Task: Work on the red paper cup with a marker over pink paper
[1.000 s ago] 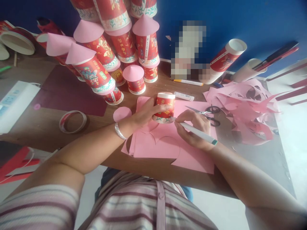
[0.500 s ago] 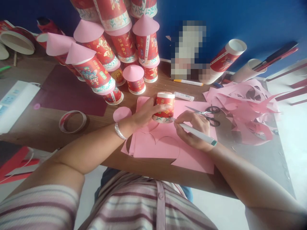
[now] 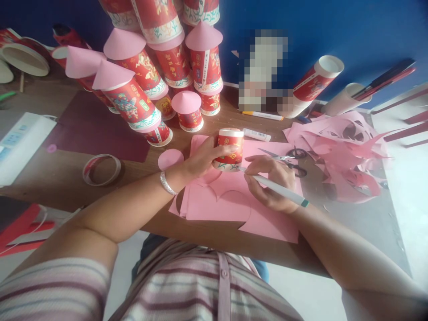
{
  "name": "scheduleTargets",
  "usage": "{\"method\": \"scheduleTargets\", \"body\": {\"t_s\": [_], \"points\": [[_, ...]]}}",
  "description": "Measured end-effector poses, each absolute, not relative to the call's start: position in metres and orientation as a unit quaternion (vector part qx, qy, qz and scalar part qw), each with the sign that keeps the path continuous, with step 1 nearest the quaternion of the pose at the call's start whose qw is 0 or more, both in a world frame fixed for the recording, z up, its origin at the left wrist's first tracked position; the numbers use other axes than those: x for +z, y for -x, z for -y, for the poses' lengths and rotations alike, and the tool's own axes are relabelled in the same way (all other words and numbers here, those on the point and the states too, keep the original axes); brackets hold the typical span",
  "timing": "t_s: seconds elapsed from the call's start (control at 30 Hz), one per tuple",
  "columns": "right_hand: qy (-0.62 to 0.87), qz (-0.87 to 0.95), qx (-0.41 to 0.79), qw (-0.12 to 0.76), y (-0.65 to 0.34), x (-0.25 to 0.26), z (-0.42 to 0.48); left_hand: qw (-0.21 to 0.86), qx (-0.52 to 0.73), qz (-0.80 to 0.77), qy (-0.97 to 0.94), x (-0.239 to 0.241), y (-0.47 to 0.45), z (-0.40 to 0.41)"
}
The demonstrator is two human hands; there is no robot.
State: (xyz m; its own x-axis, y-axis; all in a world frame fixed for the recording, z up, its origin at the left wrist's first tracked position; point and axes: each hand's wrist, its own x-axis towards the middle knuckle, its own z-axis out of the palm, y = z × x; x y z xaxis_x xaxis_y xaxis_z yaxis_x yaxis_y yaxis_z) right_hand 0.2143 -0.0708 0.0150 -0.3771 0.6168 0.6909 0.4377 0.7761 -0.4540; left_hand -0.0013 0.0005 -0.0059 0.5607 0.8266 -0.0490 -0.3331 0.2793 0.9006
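My left hand (image 3: pixel 205 157) is wrapped round a red paper cup (image 3: pixel 230 150) with gold pattern, a white upper edge and a white lower band drawn with green strokes. In my right hand (image 3: pixel 272 180) is a white marker (image 3: pixel 282 191) with a green end, pinched between thumb and fingers. Its tip is close to the lower band of the cup; whether it touches I cannot tell. Beneath both hands lie pink paper sheets (image 3: pixel 217 209) with curved outlines. Scissors (image 3: pixel 287 158) with black handles rest just behind my right hand, and a pink paper disc (image 3: pixel 170 159) is beside my left wrist.
Stacked red cups with pink cone tops (image 3: pixel 203 38) stand at the back left. A tape roll (image 3: pixel 101 170) lies on the left. Behind the cup are a glue stick (image 3: pixel 257 134) and an orange-and-white marker (image 3: pixel 262 115). Pink paper scraps (image 3: pixel 347 151) and a pen holder (image 3: pixel 347 100) are on the right.
My right hand with the marker has shifted slightly right and down, its tip drawing a little away from the cup. My left hand and the cup stay nearly in place.
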Motion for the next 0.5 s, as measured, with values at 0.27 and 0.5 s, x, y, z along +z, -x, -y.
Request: {"method": "scheduleTargets", "body": {"t_s": [0.27, 0.5], "points": [[0.303, 0.822, 0.125, 0.465, -0.2135, 0.0131, 0.0698, 0.758, 0.392, -0.257, -0.453, -0.0072, 0.0022, -0.0013], [0.317, 0.824, 0.117, 0.454, -0.2163, 0.0125, 0.0712, 0.742, 0.421, -0.269, -0.447, -0.0161, 0.0037, -0.0035]]}}
